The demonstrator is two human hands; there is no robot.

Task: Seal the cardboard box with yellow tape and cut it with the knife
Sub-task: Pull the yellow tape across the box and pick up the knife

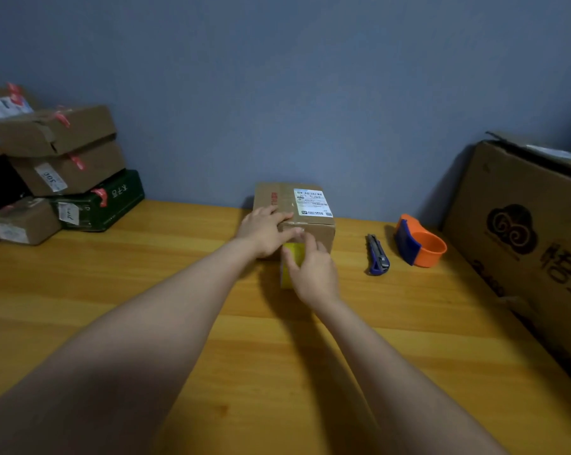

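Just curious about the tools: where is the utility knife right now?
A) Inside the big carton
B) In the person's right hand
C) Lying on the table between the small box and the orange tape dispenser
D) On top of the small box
C: the utility knife lies untouched on the wooden table, right of the small cardboard box and left of the orange tape dispenser; the right hand holds the yellow tape roll.

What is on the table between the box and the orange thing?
The knife lies there on the table, between the box and the orange tape holder. The head view shows it.
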